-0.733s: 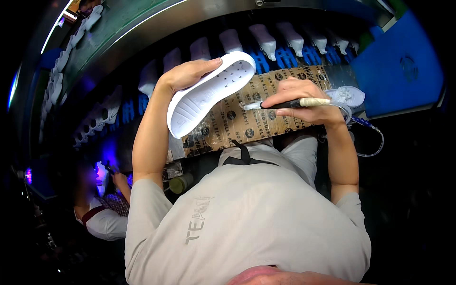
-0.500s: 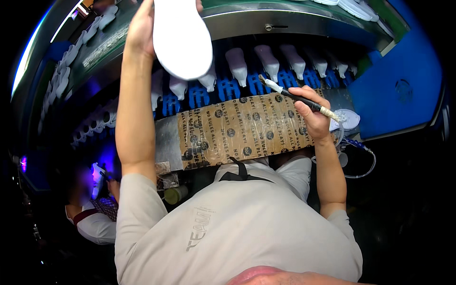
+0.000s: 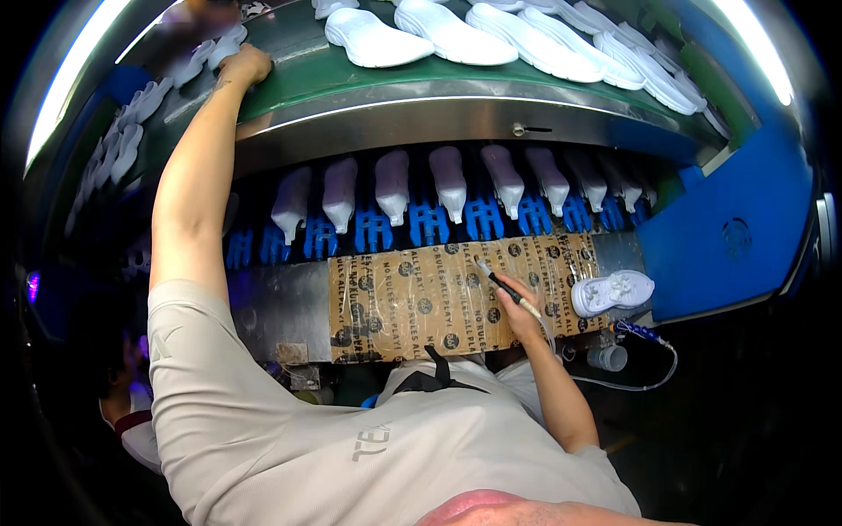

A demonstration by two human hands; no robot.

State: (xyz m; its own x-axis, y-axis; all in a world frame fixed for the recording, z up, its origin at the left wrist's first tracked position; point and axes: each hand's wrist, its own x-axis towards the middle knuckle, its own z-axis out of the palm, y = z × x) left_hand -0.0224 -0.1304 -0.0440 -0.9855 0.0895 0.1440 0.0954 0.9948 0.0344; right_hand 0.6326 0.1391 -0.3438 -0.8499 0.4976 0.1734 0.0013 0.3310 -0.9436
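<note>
Left hand [image 3: 246,64] is stretched way out to the far left, fingers curled down on the green conveyor belt [image 3: 351,83], holding nothing as far as I can see. Right hand [image 3: 517,316] sits near the right side of the cardboard-covered tabletop [image 3: 395,307], fingers pinching a slim black pen-shaped tool [image 3: 504,287]. A white shoe sole [image 3: 612,292] lies just right of it.

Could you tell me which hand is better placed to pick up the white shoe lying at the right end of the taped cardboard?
Probably the right hand: it sits beside the white shoe, though it holds a pen-like tool. The left hand is up on the green belt.
</note>
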